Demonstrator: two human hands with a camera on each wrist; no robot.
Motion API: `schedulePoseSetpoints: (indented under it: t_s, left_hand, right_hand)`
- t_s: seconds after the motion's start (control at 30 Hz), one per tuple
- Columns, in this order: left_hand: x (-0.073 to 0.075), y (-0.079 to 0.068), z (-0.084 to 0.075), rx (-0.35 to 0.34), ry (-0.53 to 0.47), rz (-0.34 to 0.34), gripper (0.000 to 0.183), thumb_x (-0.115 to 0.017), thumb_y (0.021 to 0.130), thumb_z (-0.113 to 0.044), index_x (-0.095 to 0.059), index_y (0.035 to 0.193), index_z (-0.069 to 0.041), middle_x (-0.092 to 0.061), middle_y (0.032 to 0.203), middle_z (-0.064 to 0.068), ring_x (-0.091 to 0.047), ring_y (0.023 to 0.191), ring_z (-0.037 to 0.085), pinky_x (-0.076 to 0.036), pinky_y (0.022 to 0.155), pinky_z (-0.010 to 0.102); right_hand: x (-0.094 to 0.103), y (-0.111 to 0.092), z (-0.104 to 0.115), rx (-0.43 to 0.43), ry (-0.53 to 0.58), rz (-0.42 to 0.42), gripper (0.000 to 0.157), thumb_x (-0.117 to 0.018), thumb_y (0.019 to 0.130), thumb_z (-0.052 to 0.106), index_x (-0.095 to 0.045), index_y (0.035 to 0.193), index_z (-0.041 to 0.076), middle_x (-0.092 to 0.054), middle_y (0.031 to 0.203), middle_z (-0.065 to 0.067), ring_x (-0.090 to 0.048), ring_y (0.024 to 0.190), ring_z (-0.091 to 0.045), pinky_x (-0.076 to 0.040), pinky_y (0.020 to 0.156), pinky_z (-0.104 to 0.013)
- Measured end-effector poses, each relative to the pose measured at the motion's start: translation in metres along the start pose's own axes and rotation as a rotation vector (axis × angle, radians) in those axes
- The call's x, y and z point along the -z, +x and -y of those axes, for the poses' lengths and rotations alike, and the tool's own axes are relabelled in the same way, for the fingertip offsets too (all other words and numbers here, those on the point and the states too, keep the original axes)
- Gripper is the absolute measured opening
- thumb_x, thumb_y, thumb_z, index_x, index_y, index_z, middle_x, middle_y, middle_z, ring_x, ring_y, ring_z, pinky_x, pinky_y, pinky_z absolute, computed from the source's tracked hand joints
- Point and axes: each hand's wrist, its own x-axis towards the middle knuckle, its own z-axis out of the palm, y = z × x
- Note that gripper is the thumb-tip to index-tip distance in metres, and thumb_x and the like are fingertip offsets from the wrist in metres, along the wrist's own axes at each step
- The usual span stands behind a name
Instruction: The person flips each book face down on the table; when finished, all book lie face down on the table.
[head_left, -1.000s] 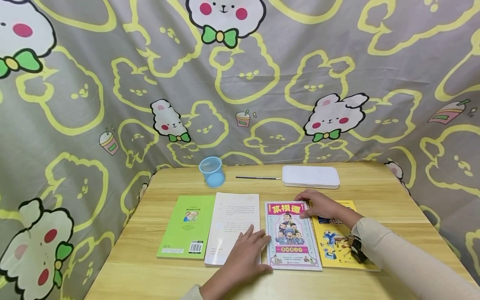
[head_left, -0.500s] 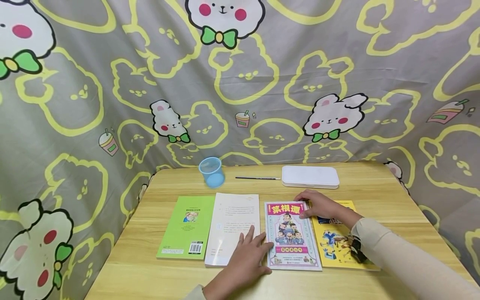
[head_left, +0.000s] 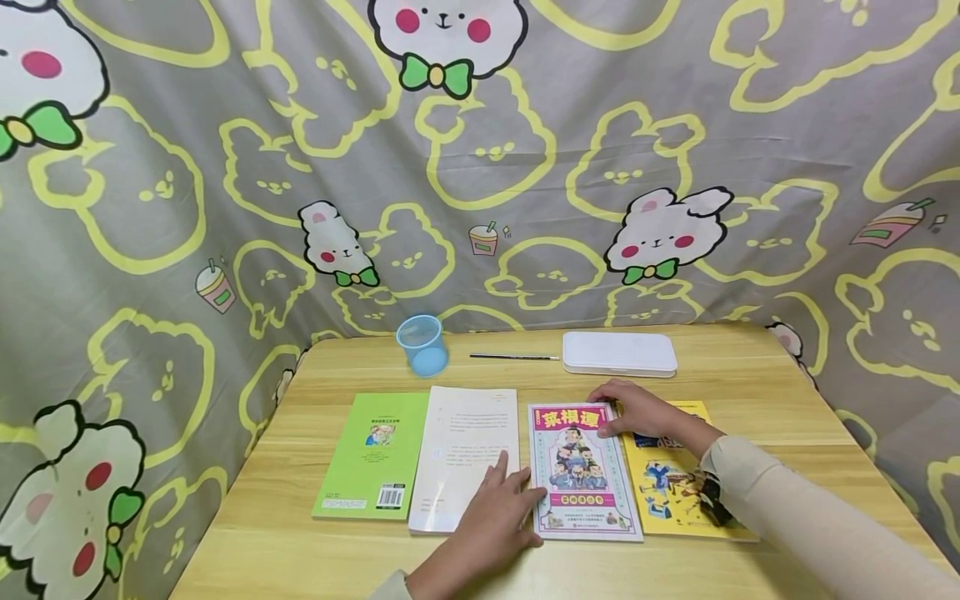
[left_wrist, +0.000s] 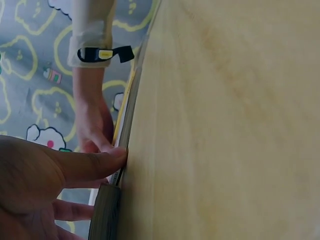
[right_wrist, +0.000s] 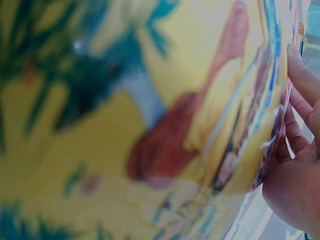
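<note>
I log the rectangular pink-and-white paper book [head_left: 582,467] two o'clock from left hand [head_left: 489,518], eight from right hand [head_left: 645,413]. Both touch it, fingers apart.

We reach over the tabletop [head_left: 262,542] with both forearms in pale sleeves, the left coming in from the front, the right [head_left: 817,508] slanting in from the front right. Our left hand [head_left: 497,508] lies with its back upward, fingers fanned toward the back edge, thumb [left_wrist: 92,167] stretched out toward the right edge. Our right hand [head_left: 643,414] is nearer the back edge, fingers lightly bent and pointing toward the left edge, its thumb apart from them on the front side. Both wrists show bare beyond the cuffs.
</note>
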Motion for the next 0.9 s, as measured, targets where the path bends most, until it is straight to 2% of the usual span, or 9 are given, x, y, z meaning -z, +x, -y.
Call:
schedulePoseSetpoints:
  t_s: [0.27, 0.5, 0.73, 0.9]
  left_hand:
    - [-0.001, -0.0019, 0.0025, 0.0, -0.042, -0.026, 0.065, -0.089, 0.074, -0.04, -0.071, 0.132, -0.015, -0.057, 0.149, 0.014, -0.033, 0.148, 0.05, -0.031, 0.12, 0.06]
    - [0.0013, -0.002, 0.0027, 0.029, -0.147, -0.022, 0.062, -0.09, 0.075, -0.034, -0.071, 0.132, -0.014, -0.055, 0.151, 0.013, -0.03, 0.15, 0.048, -0.028, 0.121, 0.061]
    - [0.0056, -0.0004, 0.0021, 0.04, -0.232, -0.025, 0.06, -0.092, 0.074, -0.027, -0.073, 0.129, -0.013, -0.056, 0.15, 0.016, -0.032, 0.148, 0.051, -0.028, 0.121, 0.062]
    - [0.0076, 0.0005, 0.0017, 0.054, -0.284, -0.021, 0.06, -0.092, 0.075, -0.023, -0.072, 0.131, -0.013, -0.055, 0.151, 0.017, -0.033, 0.149, 0.049, -0.028, 0.121, 0.061]
  right_hand:
    - [-0.0002, 0.0003, -0.0001, -0.004, -0.006, 0.001, 0.048, -0.084, 0.088, 0.03, -0.066, 0.128, 0.011, -0.062, 0.12, -0.004, -0.055, 0.104, -0.018, -0.052, 0.087, -0.04]
    - [0.0004, -0.0004, 0.002, -0.008, 0.005, 0.004, 0.047, -0.084, 0.088, 0.029, -0.066, 0.127, 0.01, -0.061, 0.122, -0.005, -0.054, 0.104, -0.019, -0.051, 0.087, -0.041]
    - [0.001, -0.0006, 0.0032, -0.009, -0.001, 0.002, 0.046, -0.083, 0.089, 0.028, -0.066, 0.127, 0.011, -0.061, 0.122, -0.006, -0.054, 0.105, -0.019, -0.051, 0.088, -0.041]
    - [0.0007, -0.0003, 0.003, -0.009, 0.004, 0.003, 0.044, -0.083, 0.089, 0.027, -0.066, 0.127, 0.011, -0.061, 0.121, -0.005, -0.055, 0.103, -0.019, -0.051, 0.087, -0.04]
